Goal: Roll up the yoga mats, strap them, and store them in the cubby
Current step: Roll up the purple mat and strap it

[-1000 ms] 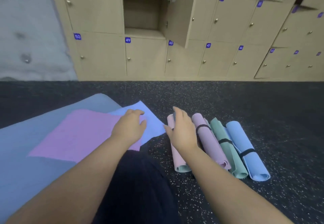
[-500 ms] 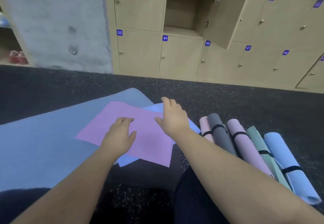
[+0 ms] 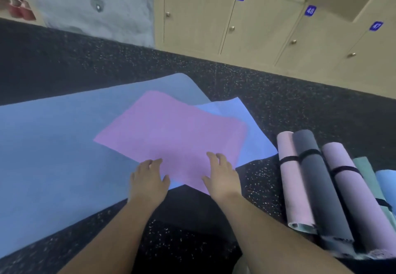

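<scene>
Here, hands (image 3: pixel 186 179) on pink mat (image 3: pixel 171 132)

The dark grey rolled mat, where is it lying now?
In the head view the dark grey rolled mat lies on the floor at the right, between the pale pink roll and the lilac roll.

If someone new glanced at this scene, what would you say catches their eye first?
Probably the pink mat, lying flat in the middle on top of a light blue mat and a larger blue mat, with the left hand and right hand resting on its near edge. Next, the row of rolled, strapped mats on the dark floor at the right, and the numbered lockers behind.
</scene>
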Available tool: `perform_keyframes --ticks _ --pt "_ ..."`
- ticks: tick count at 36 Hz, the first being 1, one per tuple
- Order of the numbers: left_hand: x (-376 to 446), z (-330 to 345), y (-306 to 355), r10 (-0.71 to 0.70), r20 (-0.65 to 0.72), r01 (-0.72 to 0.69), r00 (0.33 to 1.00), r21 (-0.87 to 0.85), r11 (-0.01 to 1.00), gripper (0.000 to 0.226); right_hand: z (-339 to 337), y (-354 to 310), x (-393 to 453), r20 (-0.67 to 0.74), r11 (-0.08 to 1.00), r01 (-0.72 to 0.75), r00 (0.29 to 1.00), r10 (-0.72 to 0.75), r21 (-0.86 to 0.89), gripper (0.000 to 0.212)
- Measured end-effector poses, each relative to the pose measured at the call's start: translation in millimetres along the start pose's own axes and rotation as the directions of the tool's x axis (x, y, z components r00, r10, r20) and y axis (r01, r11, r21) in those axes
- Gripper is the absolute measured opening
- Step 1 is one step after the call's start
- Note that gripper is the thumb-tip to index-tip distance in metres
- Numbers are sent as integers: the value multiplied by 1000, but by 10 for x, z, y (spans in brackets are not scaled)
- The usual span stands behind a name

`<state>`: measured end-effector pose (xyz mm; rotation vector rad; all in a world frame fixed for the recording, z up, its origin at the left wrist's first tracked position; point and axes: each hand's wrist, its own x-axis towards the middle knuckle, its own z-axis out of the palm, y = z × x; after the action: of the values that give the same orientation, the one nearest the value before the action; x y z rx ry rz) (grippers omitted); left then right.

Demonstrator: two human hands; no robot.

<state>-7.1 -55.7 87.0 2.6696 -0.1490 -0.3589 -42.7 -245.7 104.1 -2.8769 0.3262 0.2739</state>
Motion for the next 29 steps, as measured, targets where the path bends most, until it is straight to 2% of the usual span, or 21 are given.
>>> perform_keyframes --ticks 7,13,21,29 --pt "149 556 -115 -70 175 83 982 -68 994 57 464 180 249 97 998 -57 994 59 -17 59" --pt "272 882 -199 -89 297 92 951 5 996 57 783 215 446 180 998 -18 983 29 -60 49" --pt "354 1126 -285 -58 467 6 882 112 994 64 1146 315 615 238 998 -34 970 44 -45 61" --pt "356 1244 -416 -92 514 38 853 115 993 68 1351 354 645 317 995 -83 943 98 -61 69"
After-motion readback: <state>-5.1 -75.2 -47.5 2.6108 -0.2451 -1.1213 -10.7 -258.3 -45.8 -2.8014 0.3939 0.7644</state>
